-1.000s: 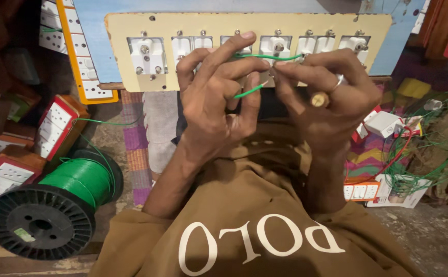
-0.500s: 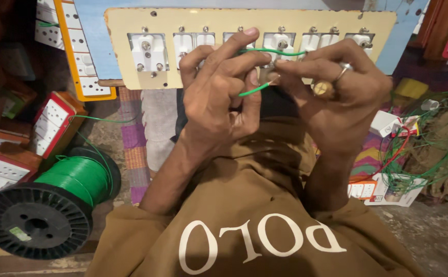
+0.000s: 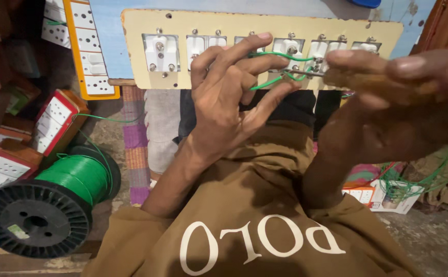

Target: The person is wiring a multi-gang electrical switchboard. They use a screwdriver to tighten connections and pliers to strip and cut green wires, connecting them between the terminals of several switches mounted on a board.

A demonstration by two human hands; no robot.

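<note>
Holding: the left hand (image 3: pixel 229 97) has its fingers half curled around a thin green insulated wire (image 3: pixel 270 81), pinching it between thumb and fingers right against the back of the board.
Right hand: the right hand (image 3: pixel 388 107) is closed around a slim metal-tipped tool with a wooden handle (image 3: pixel 331 76), tip touching the wire loops at the board; pretty blurry, so I can't tell exactly what tool it is.
Board: long cream rectangular switchboard panel with white switch and socket backs (image 3: pixel 183 77), propped across the lap, its lower edge just above the wrists.
Room to move: tight, honestly. Both hands crowd the right half of the panel; the left half is bare.
Left side: big black plastic spool wound with green wire (image 3: pixel 44 205) on the floor, a strand running up from it.
Boxes: red-edged boxes with white switch faces (image 3: pixel 54 123) stacked at far left, an orange-framed white switch panel (image 3: pixel 88 46) standing above them.
Right side: small white-and-orange carton (image 3: pixel 367 195) by a tangle of green wire (image 3: pixel 414 177).
</note>
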